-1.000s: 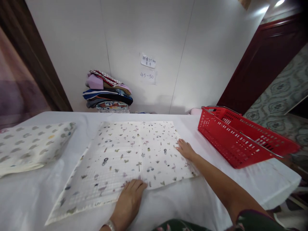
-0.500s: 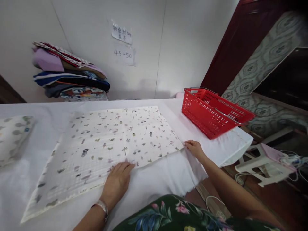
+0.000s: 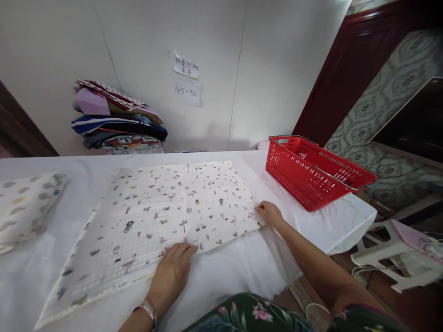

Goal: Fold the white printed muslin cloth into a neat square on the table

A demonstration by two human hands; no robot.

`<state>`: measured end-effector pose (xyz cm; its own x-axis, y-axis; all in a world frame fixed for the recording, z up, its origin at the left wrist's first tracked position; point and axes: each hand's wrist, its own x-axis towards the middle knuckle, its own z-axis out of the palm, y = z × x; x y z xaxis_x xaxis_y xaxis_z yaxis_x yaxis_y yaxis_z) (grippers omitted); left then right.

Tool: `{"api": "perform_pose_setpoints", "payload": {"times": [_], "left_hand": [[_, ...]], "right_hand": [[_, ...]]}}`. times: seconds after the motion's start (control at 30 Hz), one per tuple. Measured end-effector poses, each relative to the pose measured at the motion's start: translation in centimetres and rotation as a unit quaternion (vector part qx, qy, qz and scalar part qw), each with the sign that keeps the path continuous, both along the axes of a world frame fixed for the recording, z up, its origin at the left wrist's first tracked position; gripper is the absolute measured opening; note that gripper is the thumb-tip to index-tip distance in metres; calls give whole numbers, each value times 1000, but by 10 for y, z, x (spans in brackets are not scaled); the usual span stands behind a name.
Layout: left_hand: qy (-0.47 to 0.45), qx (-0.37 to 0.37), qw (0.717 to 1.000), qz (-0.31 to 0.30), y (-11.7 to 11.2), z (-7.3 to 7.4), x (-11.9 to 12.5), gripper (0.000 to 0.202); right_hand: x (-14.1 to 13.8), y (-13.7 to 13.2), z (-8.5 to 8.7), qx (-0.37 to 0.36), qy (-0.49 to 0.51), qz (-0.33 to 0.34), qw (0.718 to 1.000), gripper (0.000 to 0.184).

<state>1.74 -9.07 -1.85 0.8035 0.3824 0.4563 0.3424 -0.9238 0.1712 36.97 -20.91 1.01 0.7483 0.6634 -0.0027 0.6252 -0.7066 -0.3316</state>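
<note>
A white cloth with small printed figures lies spread flat on the table covered in white. My left hand rests palm down on the cloth's near edge, fingers stretched out and holding nothing. My right hand sits at the cloth's right near corner with its fingers curled onto the fabric edge; I cannot make out whether they pinch it.
A red plastic basket stands at the table's right end. A stack of folded fabrics lies against the back wall under two paper notes. A folded spotted cloth lies at the left. A white stool stands on the floor, right.
My right hand slid from the cloth's right side down to its near right corner. My left hand has stayed on the near edge. The view has swung to the right.
</note>
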Motion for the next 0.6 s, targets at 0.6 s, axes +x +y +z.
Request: {"api": "perform_pose_setpoints", "payload": {"times": [0.6], "left_hand": [[-16,-7,1000,-4,3,-8,-1,38]], "right_hand": [[10,20,2,-45,-32,0,998,21]]}}
